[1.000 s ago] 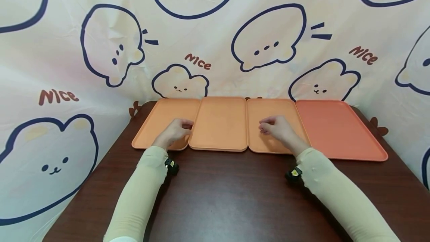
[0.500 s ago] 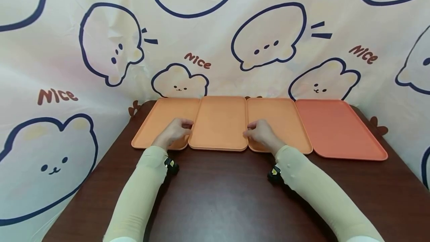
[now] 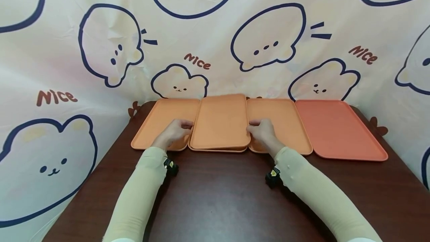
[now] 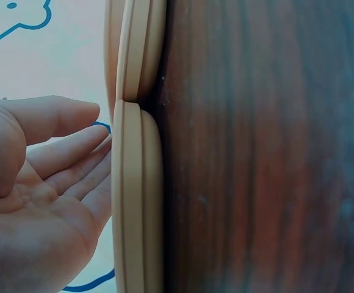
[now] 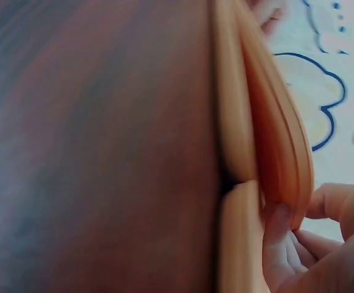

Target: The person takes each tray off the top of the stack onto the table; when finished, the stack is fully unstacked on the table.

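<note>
In the head view an orange tray (image 3: pixel 221 122) is raised along its right side above another orange tray (image 3: pixel 220 150) beneath it. My right hand (image 3: pixel 263 132) pinches the raised tray's right edge. The right wrist view shows the fingers (image 5: pixel 278 238) on that tilted edge, with a wedge of space under it. My left hand (image 3: pixel 174 132) is beside the raised tray's left edge, over the leftmost orange tray (image 3: pixel 151 130). From the left wrist its thumb and fingers look relaxed and extended, with a gap between them and nothing gripped.
Right of the raised tray lies another orange tray (image 3: pixel 282 111), then a coral-red tray (image 3: pixel 342 130) at the far right. All stand in a row along the back of the dark wooden table (image 3: pixel 215 197). A printed cloth (image 3: pixel 215 40) hangs behind them.
My right hand has moved left from above the neighbouring tray to the middle tray's right edge, and that edge has risen off the tray below. The left hand has stayed put.
</note>
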Demonstrator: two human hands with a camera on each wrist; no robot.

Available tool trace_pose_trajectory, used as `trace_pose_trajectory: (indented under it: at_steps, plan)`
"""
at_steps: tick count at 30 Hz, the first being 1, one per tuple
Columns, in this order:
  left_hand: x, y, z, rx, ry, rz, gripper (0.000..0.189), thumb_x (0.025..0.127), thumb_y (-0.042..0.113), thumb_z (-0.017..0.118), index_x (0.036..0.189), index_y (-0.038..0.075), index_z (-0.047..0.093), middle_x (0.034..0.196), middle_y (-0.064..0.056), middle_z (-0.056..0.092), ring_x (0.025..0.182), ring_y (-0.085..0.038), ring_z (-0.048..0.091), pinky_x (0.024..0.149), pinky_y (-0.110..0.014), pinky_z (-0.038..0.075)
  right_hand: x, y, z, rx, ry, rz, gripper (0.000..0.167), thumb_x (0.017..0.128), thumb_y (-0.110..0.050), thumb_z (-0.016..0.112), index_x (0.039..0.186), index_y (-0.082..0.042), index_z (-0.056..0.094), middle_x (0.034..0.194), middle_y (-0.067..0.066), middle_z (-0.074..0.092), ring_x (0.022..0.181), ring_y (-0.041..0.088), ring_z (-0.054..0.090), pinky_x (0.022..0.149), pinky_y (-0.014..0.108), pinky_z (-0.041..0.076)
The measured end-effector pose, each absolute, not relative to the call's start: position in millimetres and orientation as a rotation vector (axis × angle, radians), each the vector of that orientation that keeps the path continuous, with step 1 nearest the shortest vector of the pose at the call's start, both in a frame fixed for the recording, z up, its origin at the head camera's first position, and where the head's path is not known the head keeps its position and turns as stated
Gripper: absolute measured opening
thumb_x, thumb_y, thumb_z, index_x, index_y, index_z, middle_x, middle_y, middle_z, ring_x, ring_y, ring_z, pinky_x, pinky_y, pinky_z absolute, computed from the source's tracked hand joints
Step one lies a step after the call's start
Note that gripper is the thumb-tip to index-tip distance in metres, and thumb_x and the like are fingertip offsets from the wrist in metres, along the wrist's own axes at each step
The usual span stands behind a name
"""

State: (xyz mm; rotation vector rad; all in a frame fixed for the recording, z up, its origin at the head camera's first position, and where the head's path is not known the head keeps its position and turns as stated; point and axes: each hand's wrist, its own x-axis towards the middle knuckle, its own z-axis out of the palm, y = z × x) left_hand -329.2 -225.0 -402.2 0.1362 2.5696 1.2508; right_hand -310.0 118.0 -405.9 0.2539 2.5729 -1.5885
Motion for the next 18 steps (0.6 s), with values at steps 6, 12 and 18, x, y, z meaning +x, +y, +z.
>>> trace_pose_trajectory:
  at_steps: [6,12,18]
  plan:
    - [-329.7,-225.8,-403.0,0.123,2.561,1.263,0.048,0.109,0.007,0.057,0.157,-0.001,0.053,0.160,-0.024,0.054,0.153,-0.040,0.047,0.126,-0.055,0.042,-308.5,124.4,-395.0,0.259,2.504,-1.774,0.044,0.104,-0.011,0.057,0.147,-0.001,0.065,0.153,0.020,0.061,0.134,0.034,0.061,0.098,0.041,0.057]
    - [-331.7,-226.1,-403.5,0.122,2.549,1.268,0.050,0.107,0.001,0.059,0.157,-0.002,0.053,0.157,-0.024,0.056,0.148,-0.039,0.052,0.122,-0.052,0.047,-308.9,137.6,-392.0,0.350,2.416,-1.939,0.042,0.107,-0.012,0.059,0.147,-0.003,0.065,0.152,0.020,0.060,0.117,0.024,0.066,0.095,0.034,0.058]
    - [-331.6,-226.0,-402.7,0.134,2.556,1.253,0.052,0.106,-0.002,0.060,0.157,-0.003,0.051,0.159,-0.025,0.055,0.149,-0.039,0.051,0.121,-0.051,0.048,-307.2,164.5,-388.7,0.317,2.381,-1.943,0.042,0.110,-0.016,0.058,0.151,-0.008,0.063,0.149,0.020,0.062,0.057,0.007,0.049,0.052,0.023,0.044]
